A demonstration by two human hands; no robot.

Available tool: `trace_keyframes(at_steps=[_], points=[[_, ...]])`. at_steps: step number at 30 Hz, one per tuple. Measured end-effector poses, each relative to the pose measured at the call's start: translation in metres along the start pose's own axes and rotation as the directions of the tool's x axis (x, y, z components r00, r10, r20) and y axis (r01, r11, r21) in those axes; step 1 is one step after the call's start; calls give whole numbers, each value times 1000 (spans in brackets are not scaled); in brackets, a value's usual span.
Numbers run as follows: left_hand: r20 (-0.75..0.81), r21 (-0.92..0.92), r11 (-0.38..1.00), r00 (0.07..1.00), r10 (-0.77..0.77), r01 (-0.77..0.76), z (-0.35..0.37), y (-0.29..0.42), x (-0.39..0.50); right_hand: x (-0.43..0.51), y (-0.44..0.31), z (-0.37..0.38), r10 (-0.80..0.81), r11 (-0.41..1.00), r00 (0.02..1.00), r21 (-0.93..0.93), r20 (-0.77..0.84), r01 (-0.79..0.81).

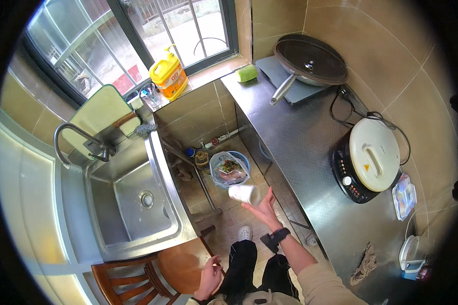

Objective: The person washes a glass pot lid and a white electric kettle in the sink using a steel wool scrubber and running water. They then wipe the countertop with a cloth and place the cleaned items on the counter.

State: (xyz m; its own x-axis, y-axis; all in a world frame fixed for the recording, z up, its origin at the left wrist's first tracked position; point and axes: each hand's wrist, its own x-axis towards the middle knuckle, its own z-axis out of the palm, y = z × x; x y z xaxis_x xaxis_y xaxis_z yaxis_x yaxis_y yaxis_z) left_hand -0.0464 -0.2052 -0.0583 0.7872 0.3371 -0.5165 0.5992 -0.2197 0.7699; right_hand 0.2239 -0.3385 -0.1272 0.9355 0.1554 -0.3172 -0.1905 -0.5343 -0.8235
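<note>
A white cup (244,193), tilted on its side, is in the air just beyond the spread fingers of my right hand (266,207); whether the fingertips touch it I cannot tell. Past the cup, on the floor, stands a blue waste basket (245,159) lined with a clear plastic bag (216,166) that holds food scraps. My left hand (210,275) is low in the view beside the round wooden chair seat (183,263), fingers loosely curled, with no object visible in it.
A steel sink (137,213) lies left. Along the right runs a steel counter (290,152) with a lidded frying pan (309,63), a white-lidded electric cooker (374,154), a cut green vegetable (247,73) and a crumpled cloth (364,265). A yellow detergent jug (169,76) stands on the windowsill.
</note>
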Motion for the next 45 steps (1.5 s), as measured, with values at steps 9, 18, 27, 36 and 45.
trace_keyframes(at_steps=[9, 18, 27, 36, 45], points=[[76, -60, 997, 996, 45, -40, -31, 5, 44, -110, 32, -168, -342, 904, 899, -358, -273, 235], [434, 11, 976, 880, 191, -217, 5, 29, 93, -248, 165, -326, 46, 678, 635, -443, -771, -587], [553, 9, 960, 801, 229, -281, 74, 46, 88, -307, 210, -306, 36, 689, 677, -473, -735, -549], [643, 136, 895, 725, 247, -425, 184, 97, 16, -498, 315, -388, 57, 843, -15, 56, -998, -535], [667, 174, 928, 733, 135, -329, 183, 74, 12, -562, 420, -337, 98, 454, -237, 255, -967, -854]])
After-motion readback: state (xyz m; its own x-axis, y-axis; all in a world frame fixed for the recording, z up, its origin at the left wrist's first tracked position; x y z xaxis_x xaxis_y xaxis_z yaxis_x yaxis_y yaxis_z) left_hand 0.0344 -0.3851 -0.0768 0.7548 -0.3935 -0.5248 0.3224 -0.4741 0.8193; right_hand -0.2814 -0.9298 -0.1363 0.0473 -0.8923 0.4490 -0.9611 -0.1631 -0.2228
